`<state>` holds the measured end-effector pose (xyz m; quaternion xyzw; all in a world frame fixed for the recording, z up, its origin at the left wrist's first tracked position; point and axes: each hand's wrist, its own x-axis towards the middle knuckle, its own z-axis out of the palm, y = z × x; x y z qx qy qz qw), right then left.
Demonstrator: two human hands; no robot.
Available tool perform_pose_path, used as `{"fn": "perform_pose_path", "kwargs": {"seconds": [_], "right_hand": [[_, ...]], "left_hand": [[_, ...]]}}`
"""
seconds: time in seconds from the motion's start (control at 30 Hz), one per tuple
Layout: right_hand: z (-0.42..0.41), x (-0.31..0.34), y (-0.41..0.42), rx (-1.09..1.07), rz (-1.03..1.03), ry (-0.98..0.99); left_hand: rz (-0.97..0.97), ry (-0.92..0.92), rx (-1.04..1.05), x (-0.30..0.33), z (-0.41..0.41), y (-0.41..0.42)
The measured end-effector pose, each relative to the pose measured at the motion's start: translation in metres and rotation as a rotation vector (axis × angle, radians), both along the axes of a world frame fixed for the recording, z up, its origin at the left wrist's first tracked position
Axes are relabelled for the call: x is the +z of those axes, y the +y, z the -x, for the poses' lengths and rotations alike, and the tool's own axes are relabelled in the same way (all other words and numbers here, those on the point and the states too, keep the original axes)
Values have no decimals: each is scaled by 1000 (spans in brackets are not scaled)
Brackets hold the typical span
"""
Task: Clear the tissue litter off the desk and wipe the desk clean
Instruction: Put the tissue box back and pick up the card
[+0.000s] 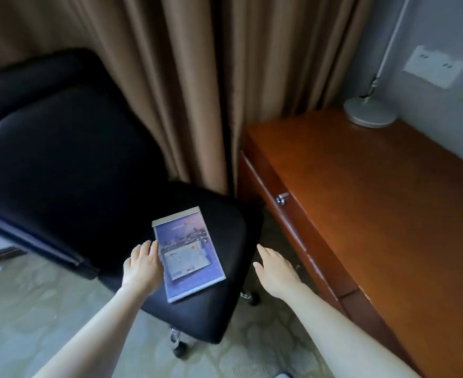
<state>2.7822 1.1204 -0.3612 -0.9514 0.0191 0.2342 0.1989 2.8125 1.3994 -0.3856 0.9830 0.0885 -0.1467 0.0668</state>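
Nothing here can be read. The purple booklet (188, 255) just beside the left hand (143, 266) carries print — too blurred to make out. The notice (434, 67) on the wall well beyond the right hand (275, 268) is no clearer.

Glossy wooden desk (374, 214), matt black chair (61, 159), cloth curtain (197, 77).

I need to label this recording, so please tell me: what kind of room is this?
Probably a hotel room or a bedroom study corner: a wooden desk with a lamp base stands by long brown curtains, beside a black office chair.
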Motion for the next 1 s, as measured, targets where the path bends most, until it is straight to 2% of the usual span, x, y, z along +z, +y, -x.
{"fn": "perform_pose_path", "kwargs": {"seconds": [0.17, 0.37, 0.63, 0.83, 1.0], "right_hand": [[-4, -16, 53, 48, -7, 28], [-19, -37, 90, 99, -16, 72], [-63, -88, 98, 116, -69, 201], [-94, -140, 108, 55, -176, 341], [-99, -178, 120, -8, -282, 448]], "left_hand": [[6, 28, 103, -12, 19, 53], [41, 66, 134, -32, 29, 73], [79, 198, 163, -83, 9, 53], [248, 309, 229, -145, -25, 23], [296, 268, 281, -176, -54, 8]]}}
